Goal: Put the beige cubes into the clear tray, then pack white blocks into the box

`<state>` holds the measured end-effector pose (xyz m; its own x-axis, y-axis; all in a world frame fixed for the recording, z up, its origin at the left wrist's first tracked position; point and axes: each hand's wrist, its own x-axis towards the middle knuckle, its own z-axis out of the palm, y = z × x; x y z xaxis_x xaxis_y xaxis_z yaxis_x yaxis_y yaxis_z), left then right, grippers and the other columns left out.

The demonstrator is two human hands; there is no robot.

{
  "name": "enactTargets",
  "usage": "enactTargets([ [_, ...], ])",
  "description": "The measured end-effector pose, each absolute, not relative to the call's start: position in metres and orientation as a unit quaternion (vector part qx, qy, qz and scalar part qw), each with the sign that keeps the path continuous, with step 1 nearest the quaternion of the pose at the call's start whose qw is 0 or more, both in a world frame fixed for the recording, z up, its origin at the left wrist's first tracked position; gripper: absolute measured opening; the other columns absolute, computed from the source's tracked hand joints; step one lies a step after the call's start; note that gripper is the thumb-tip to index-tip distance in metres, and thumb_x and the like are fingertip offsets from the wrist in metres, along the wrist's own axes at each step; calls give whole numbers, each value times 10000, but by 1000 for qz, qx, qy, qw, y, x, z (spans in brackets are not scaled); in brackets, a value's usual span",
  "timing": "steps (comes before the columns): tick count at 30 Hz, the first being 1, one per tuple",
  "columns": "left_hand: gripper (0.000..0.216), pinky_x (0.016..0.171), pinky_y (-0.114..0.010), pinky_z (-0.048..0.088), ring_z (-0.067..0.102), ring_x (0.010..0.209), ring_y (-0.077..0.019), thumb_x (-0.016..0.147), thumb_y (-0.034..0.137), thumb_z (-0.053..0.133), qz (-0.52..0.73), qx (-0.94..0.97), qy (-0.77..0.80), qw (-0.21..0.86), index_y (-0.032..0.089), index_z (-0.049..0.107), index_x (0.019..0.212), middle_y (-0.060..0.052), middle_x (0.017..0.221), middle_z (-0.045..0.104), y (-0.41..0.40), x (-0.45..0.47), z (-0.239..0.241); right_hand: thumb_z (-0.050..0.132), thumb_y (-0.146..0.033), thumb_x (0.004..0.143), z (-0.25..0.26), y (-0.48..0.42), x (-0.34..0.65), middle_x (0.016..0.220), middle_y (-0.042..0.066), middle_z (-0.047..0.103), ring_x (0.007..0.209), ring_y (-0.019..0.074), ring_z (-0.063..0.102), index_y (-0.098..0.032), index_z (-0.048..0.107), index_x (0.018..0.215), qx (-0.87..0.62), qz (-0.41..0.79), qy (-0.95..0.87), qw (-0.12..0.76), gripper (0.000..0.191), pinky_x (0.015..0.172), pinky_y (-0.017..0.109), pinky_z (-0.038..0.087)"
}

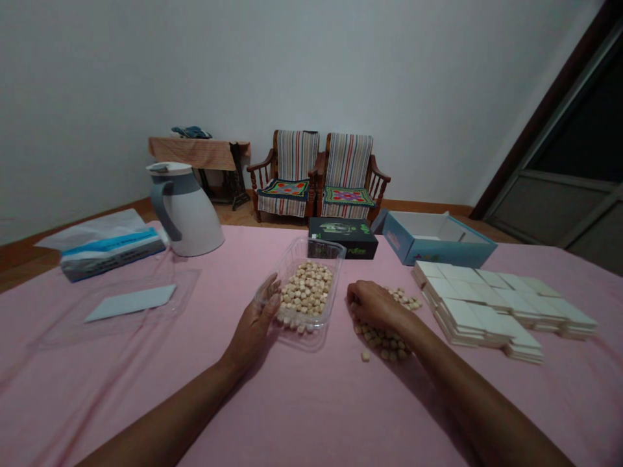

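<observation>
A clear plastic tray, partly filled with small pale wooden pieces, is tilted toward me on the pink cloth. My left hand grips its left side, thumb near the close rim. To the right of it lies a loose heap of the same pieces. Over this heap bends my right hand, fingers curled down and closed; its fingertips are hidden, so I cannot see what they hold. One single piece lies apart, just in front of the heap.
Stacks of pale square wooden tiles stand at the right, with an open blue box behind. A black box sits beyond the tray. On the left are a white-grey jug, a tissue pack and a clear lid.
</observation>
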<state>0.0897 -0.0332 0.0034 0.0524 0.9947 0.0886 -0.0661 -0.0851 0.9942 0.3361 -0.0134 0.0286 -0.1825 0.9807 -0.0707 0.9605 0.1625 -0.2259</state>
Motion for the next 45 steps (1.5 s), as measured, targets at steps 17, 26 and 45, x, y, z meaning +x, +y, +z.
enactTargets([
  [17,689,1074,-407,348,420,1323,-286,825,544,557,524,519,436,516,193,391,1395,-150,1450,440,-32,89,2,570,-195,768,57,-11,339,880,44,692,777,156,644,-174,643,908,-496,273,-694,445,159,705,281,493],
  [26,678,1060,-387,364,406,1333,-275,837,547,535,515,524,442,514,201,376,1398,-142,1462,424,-33,88,1,538,-106,746,31,-5,369,941,94,697,847,205,618,-181,704,904,-622,80,-779,4,241,654,266,375],
  [45,728,1053,-417,379,398,1335,-309,800,564,574,525,508,438,524,186,392,1395,-159,1457,427,-33,90,3,582,-189,735,40,1,357,768,33,655,679,145,618,-160,609,847,-556,248,-706,361,119,619,254,456],
])
